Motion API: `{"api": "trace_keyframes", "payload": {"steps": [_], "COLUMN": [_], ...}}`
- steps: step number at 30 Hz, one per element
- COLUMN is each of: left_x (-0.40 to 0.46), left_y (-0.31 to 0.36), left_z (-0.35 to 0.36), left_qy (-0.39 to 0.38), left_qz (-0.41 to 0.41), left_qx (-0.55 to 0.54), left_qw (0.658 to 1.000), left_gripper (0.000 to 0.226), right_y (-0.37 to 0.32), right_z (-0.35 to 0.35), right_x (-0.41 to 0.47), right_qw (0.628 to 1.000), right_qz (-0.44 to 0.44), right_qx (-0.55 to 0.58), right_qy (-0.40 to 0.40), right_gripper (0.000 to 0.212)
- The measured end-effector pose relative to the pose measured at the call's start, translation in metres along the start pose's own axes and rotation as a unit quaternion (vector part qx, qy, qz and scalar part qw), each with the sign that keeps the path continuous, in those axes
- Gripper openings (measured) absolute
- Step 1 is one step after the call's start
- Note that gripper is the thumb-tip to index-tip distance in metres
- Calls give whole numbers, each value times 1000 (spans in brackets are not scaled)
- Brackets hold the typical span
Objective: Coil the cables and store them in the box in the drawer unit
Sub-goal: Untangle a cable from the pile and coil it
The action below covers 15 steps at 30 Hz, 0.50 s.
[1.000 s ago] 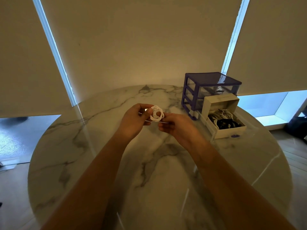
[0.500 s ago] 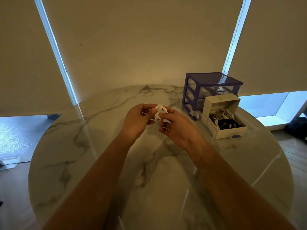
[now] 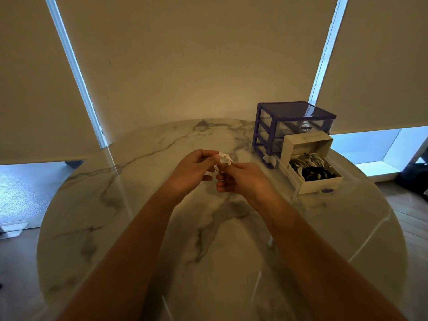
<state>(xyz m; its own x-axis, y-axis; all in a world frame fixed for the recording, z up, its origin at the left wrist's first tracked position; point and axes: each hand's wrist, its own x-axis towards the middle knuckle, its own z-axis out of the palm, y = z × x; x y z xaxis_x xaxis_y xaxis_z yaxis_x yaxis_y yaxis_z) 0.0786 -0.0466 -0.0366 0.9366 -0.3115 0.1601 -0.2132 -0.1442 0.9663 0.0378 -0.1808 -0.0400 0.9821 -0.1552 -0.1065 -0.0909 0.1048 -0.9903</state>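
Observation:
A small white cable coil [image 3: 225, 159] is held above the middle of the marble table [image 3: 139, 216]. My left hand [image 3: 193, 169] pinches its left side, and my right hand [image 3: 240, 179] grips it from the right, fingers curled round it. Much of the coil is hidden by my fingers. To the right stands a purple drawer unit [image 3: 289, 126] with its lowest drawer pulled out. In that drawer sits an open white box [image 3: 319, 185] holding white and black coiled cables [image 3: 310, 167].
The round table's edge curves close on the left and right, with wooden floor [image 3: 414, 218] beyond. Window blinds [image 3: 185, 54] hang behind the table. A dark object [image 3: 414, 177] lies on the floor at far right.
The coil was seen flat as an open ring; both hands have since closed in on it and turned it edge-on, covering more of it. The hands stayed over the table's middle.

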Motion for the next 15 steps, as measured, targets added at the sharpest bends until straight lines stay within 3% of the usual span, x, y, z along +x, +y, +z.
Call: {"api": "trace_keyframes", "payload": {"steps": [8, 15], "left_x": [2, 5], "left_y": [-3, -7], "left_z": [1, -2], "left_qy": [19, 37], "left_qz": [21, -26], "left_qx": [47, -50], "left_qw": [998, 998], "left_gripper": [26, 22], "right_y": [2, 1], "right_z": [2, 1], "right_x": [0, -2], "right_qw": [999, 996], "right_qz": [-25, -66], "right_qx": [-36, -52], "right_qy": [5, 38], "right_gripper": [23, 22]}}
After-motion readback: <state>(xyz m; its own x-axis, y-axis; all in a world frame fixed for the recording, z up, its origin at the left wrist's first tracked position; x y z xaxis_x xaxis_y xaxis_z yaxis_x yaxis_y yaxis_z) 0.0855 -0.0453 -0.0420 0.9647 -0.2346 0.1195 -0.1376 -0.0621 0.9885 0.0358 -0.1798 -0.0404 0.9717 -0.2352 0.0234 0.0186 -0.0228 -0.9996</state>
